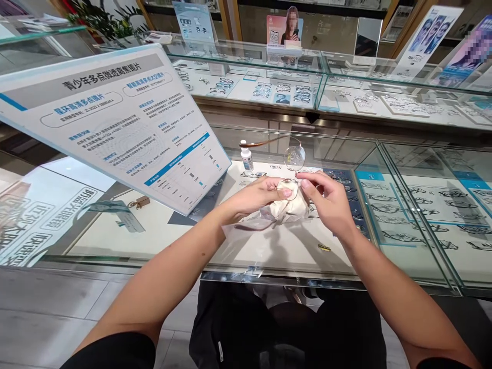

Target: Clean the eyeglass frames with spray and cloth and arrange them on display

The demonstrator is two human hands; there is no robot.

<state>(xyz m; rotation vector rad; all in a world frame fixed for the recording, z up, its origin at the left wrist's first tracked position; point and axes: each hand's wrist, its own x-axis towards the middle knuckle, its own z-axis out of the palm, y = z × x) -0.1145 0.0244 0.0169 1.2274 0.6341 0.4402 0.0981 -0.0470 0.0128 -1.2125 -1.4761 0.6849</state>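
Pinching one lens of the eyeglasses and cream cloth in the grip of the left hand; pressing thumb and forefinger of the right hand together near the bridge. Held above the glass tabletop, with a dark temple reaching past the white bottle. Could bend the thin bridge by twisting unevenly, lose the lens through bunched cloth, or topple the bottle by swinging the temple. Hard to make out: exact contact at the bridge, hidden behind fingertips, and the second temple. Impossible to read: the bottle's label.
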